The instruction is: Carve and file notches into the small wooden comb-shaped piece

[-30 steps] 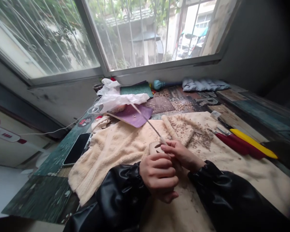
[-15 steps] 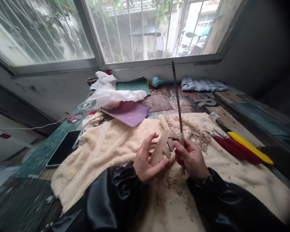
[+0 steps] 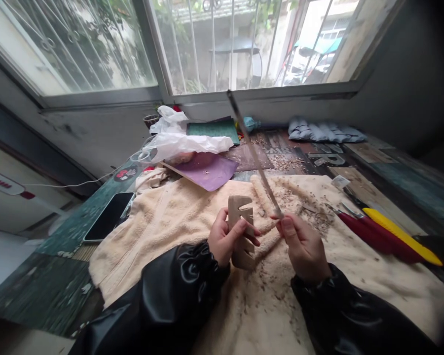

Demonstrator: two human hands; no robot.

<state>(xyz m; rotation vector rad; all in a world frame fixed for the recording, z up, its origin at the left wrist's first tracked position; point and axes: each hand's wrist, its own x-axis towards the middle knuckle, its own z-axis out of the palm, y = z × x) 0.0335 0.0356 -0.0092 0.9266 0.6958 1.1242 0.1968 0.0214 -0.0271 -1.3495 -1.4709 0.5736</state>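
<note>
My left hand (image 3: pixel 226 238) is closed around a pale wooden piece (image 3: pixel 240 217) with slots cut in one edge, held upright over a cream towel (image 3: pixel 177 222). My right hand (image 3: pixel 303 246) pinches the lower end of a long thin metal file (image 3: pixel 252 153), which slants up and away to the left. The file's shaft stands just right of the wooden piece and does not touch it. Both arms wear shiny black sleeves. Wood shavings (image 3: pixel 311 212) lie scattered over the towel beyond my hands.
Red-handled and yellow-handled tools (image 3: pixel 388 231) lie at the right. A phone (image 3: pixel 109 222) rests on the table's left edge. A purple mat (image 3: pixel 210 170), a white plastic bag (image 3: pixel 185 143), a green mat (image 3: pixel 212 130) and grey cloth (image 3: pixel 325 132) sit under the barred window.
My left hand has turned the wooden piece upright and closed round it. The file came out of the slot, swung up, and now tilts to the left, apart from the wood.
</note>
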